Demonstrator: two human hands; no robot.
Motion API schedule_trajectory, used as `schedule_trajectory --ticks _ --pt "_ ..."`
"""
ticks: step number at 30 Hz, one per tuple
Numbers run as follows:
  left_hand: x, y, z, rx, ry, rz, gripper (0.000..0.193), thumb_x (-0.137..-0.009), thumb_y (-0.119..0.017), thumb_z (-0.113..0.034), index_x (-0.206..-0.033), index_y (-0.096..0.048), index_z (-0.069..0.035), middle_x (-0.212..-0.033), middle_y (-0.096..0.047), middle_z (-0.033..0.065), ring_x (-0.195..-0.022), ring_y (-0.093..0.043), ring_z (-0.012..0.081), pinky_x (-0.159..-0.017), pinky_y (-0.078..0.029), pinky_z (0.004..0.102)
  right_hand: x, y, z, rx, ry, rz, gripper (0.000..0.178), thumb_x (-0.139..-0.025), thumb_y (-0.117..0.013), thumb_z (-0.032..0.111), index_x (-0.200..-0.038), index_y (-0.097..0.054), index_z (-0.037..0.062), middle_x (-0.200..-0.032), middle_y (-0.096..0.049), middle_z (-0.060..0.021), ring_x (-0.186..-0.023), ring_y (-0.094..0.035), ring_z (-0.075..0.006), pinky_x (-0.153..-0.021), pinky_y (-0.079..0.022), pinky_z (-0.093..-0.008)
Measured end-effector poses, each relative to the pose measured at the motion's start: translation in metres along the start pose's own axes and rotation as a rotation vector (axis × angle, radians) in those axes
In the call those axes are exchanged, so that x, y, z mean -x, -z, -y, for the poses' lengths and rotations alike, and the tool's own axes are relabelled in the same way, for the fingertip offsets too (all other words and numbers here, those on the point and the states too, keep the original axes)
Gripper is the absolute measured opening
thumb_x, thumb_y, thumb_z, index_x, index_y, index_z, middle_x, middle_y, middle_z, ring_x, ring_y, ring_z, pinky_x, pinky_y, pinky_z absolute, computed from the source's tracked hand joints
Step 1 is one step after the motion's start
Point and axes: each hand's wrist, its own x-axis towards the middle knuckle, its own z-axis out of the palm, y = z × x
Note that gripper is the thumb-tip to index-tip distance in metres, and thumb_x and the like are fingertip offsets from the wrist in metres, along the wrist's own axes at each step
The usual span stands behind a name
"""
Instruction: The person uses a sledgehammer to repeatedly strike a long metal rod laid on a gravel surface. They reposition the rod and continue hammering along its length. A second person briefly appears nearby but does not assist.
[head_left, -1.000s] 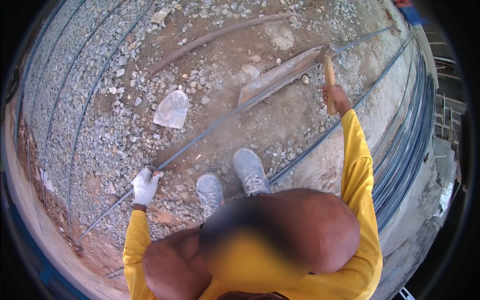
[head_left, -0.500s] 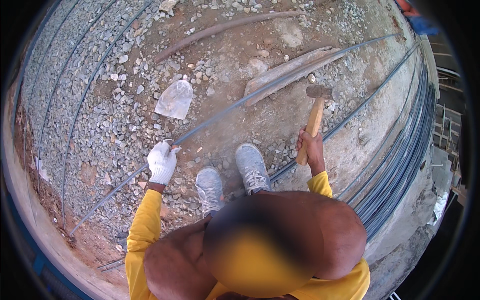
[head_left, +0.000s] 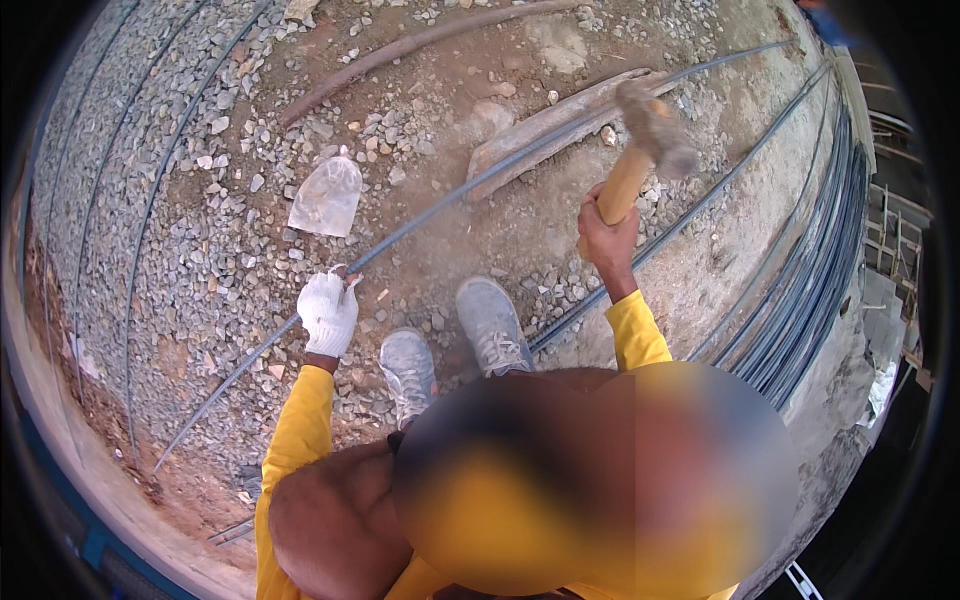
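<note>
My left hand (head_left: 328,313), in a white knit glove with some fingertips bare, is closed around a long grey steel rebar (head_left: 425,217). The bar runs slantwise from the lower left to the upper right and passes over a weathered wooden plank (head_left: 540,140). My bare right hand (head_left: 610,235) grips the wooden handle of a hammer (head_left: 630,180). Its heavy metal head is raised, blurred by motion, and appears above the right end of the plank. The hammer looks apart from the rebar.
A thick bundle of rebars (head_left: 825,270) lies along the right. Another pair of bars (head_left: 690,215) runs beside my right hand. Gravel (head_left: 200,190) covers the left, with more bars across it. A clear plastic bag (head_left: 328,197) and a curved wooden stick (head_left: 400,55) lie ahead of my shoes (head_left: 490,320).
My right hand has lifted the hammer, and its head has tilted and come closer to the camera. My left hand keeps its hold on the rebar. The whole view has shifted slightly.
</note>
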Motion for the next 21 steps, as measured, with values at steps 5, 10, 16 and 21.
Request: schedule_trajectory --ticks 5,10,16,21 --pt "0.002 0.008 0.002 -0.015 0.016 0.045 0.019 -0.097 -0.074 -0.028 -0.107 -0.074 -0.012 -0.078 -0.067 0.0118 -0.077 -0.069 0.0353 -0.067 -0.053 0.0483 0.005 0.027 -0.038 -0.054 -0.29 0.178 0.013 -0.094 -0.068 0.006 -0.104 -0.062 -0.0001 -0.073 -0.059 -0.004 -0.057 -0.06 -0.0143 -0.054 -0.05 -0.0305" --pt "0.007 0.01 0.004 0.3 0.048 0.181 0.021 -0.095 -0.078 -0.026 -0.106 -0.071 -0.01 -0.081 -0.07 0.0147 -0.074 -0.071 0.0361 -0.062 -0.053 0.0458 0.018 0.033 -0.019 -0.331 0.019 0.053 0.014 -0.097 -0.067 0.007 -0.107 -0.062 0.0 -0.077 -0.059 -0.0044 -0.056 -0.058 -0.0143 -0.052 -0.05 -0.0314" --pt "-0.026 0.014 0.02 0.628 0.258 0.535 0.032 -0.099 -0.078 -0.036 -0.094 -0.073 -0.004 -0.077 -0.07 0.0036 -0.065 -0.065 0.0232 -0.06 -0.049 0.0356 0.034 -0.013 -0.044 -0.151 -0.048 -0.108 0.013 -0.094 -0.065 -0.001 -0.107 -0.064 -0.0004 -0.075 -0.063 -0.0022 -0.057 -0.06 -0.0112 -0.054 -0.049 -0.0279" --pt "-0.059 0.03 0.035 1.042 0.696 1.12 0.047 -0.103 -0.07 -0.05 -0.081 -0.065 -0.01 -0.056 -0.047 -0.006 -0.044 -0.039 0.0077 -0.042 -0.027 0.0285 0.053 -0.002 -0.049 -0.169 -0.116 -0.079 0.015 -0.093 -0.066 -0.001 -0.109 -0.064 -0.0007 -0.075 -0.064 -0.0033 -0.057 -0.061 -0.0121 -0.054 -0.05 -0.0284"
